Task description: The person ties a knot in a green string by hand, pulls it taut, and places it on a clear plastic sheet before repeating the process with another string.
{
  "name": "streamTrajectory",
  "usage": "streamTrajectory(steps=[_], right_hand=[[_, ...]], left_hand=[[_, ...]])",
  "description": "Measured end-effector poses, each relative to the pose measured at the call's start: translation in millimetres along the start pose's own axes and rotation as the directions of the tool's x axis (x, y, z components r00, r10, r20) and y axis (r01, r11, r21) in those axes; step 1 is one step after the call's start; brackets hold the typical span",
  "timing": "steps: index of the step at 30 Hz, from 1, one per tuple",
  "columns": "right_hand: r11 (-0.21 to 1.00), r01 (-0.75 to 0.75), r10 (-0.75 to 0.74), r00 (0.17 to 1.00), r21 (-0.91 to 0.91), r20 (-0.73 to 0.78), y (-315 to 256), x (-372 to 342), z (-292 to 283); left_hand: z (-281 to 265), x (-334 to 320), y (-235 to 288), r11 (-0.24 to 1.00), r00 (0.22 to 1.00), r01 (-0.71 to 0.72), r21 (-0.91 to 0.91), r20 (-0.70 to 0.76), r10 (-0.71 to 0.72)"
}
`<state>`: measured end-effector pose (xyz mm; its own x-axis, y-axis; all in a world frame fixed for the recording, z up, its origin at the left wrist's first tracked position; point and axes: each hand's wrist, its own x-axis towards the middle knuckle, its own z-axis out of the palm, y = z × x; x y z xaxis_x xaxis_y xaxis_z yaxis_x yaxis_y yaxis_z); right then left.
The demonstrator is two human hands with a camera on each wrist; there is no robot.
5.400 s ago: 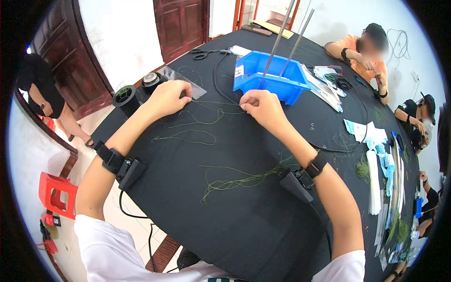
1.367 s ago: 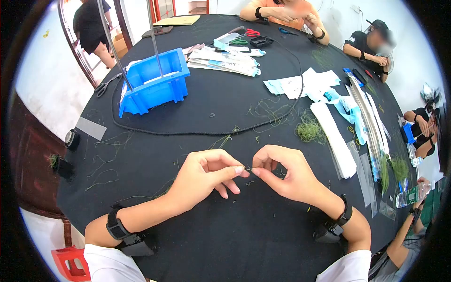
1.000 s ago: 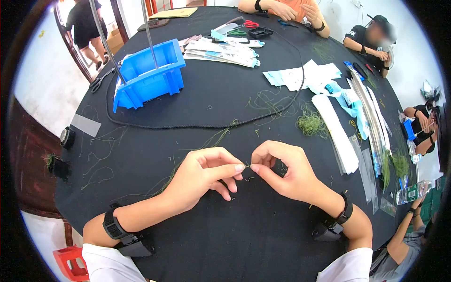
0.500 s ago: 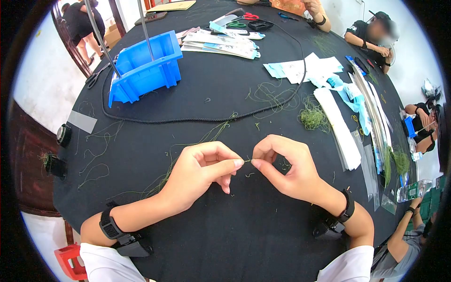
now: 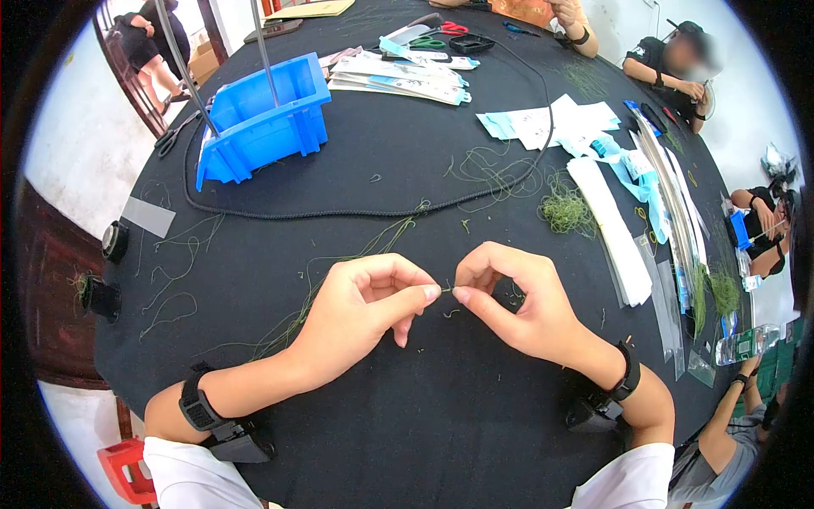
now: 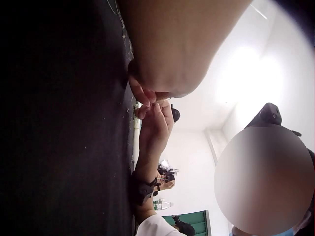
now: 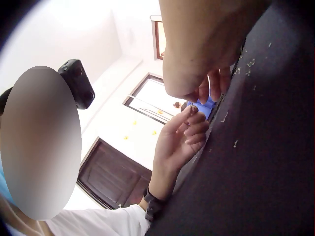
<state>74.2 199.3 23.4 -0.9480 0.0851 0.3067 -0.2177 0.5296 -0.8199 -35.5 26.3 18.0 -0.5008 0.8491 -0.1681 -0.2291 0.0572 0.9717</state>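
Observation:
In the head view my left hand [image 5: 356, 314] and right hand [image 5: 521, 305] face each other over the black-covered table [image 5: 407, 424], fingertips a small gap apart. Each pinches the same thin green thread [image 5: 447, 290] between thumb and forefinger, and only a short bit of it shows in the gap. Longer green threads [image 5: 292, 321] lie on the cloth behind the left hand. The right wrist view has the left hand [image 7: 179, 140] with thumb and forefinger pressed together. In the left wrist view the right hand [image 6: 155, 128] meets the left at the fingertips.
A blue bin [image 5: 267, 119] with upright metal rods stands at back left, a black cord [image 5: 339, 214] curving before it. To the right lie a tangle of green thread [image 5: 566, 208] and white strips [image 5: 609, 233]. Black spools [image 5: 102, 297] sit at the left edge. Other people sit around the table.
Earlier, my hands were wide apart near the blue bin with a long thread between them; now they are close together nearer my body. The head view has turned right. Over the last half second little moves.

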Motion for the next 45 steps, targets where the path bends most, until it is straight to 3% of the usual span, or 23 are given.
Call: streamTrajectory(steps=[6, 9, 11, 14, 16, 20, 24, 27, 30, 33, 36, 40, 43, 45], right_hand=[[0.996, -0.061, 0.062, 0.998, 0.059, -0.008, -1.0, -0.2, -3.9], [0.972, -0.227, 0.231, 0.971, -0.060, 0.066, -4.5, 1.1, -15.0], [0.969, -0.234, 0.238, 0.970, -0.077, 0.047, 0.4, 1.4, -20.2], [0.962, -0.271, 0.271, 0.960, -0.003, 0.066, -3.7, 4.7, -31.4], [0.947, -0.298, 0.288, 0.953, 0.116, 0.098, -10.2, 5.9, -36.5], [0.939, -0.301, 0.279, 0.949, 0.167, 0.144, -9.4, 5.1, -36.5], [0.901, -0.409, 0.391, 0.910, 0.145, 0.139, -4.9, 7.3, -33.2], [0.903, -0.425, 0.412, 0.899, 0.068, 0.151, 2.5, 7.3, -28.2], [0.922, -0.382, 0.369, 0.916, 0.059, 0.157, 4.2, 5.9, -22.0], [0.922, -0.372, 0.353, 0.921, 0.105, 0.163, -10.2, 7.6, -22.8], [0.933, -0.340, 0.316, 0.932, 0.121, 0.178, -12.6, 7.4, -23.0], [0.943, -0.300, 0.264, 0.938, 0.146, 0.225, 1.2, 4.7, -20.7], [0.863, -0.384, 0.375, 0.922, 0.328, 0.091, 3.2, 3.7, -12.7], [0.811, -0.368, 0.348, 0.928, 0.454, 0.131, 3.5, 2.6, -8.4]], left_hand=[[1.8, -1.6, 4.1, 0.993, 0.991, -0.091, 0.077, -0.086, 0.098], [0.0, -1.7, 4.7, 0.990, 0.976, -0.131, 0.058, -0.169, 0.139], [-1.5, -2.0, 7.1, 0.989, 0.969, -0.143, 0.040, -0.197, 0.148], [-2.9, -1.6, 7.1, 0.986, 0.972, -0.163, 0.040, -0.165, 0.168], [-2.7, -0.9, 5.7, 0.993, 0.992, -0.118, 0.009, -0.053, 0.118], [-0.5, -0.1, 3.3, 0.997, 0.989, -0.077, -0.021, 0.124, 0.079], [-6.0, -0.4, 8.9, 0.999, 0.971, 0.008, -0.043, 0.239, 0.003], [-7.9, -0.5, 12.9, 0.963, 0.954, 0.151, -0.222, 0.289, -0.082], [-7.6, -0.2, 15.8, 0.991, 0.980, 0.094, -0.093, 0.182, -0.076], [-10.7, 0.9, 13.0, 0.999, 0.989, -0.037, 0.008, 0.142, 0.036], [-4.4, 1.4, 8.2, 0.999, 0.966, 0.015, -0.052, 0.257, -0.001], [-1.5, 1.6, 9.4, 0.996, 0.962, 0.075, -0.047, 0.265, -0.061], [-6.1, 2.5, 7.8, 0.964, 0.965, 0.142, -0.223, 0.248, -0.085], [-7.0, 1.4, 10.2, 0.938, 0.971, 0.140, -0.319, 0.228, -0.067]])
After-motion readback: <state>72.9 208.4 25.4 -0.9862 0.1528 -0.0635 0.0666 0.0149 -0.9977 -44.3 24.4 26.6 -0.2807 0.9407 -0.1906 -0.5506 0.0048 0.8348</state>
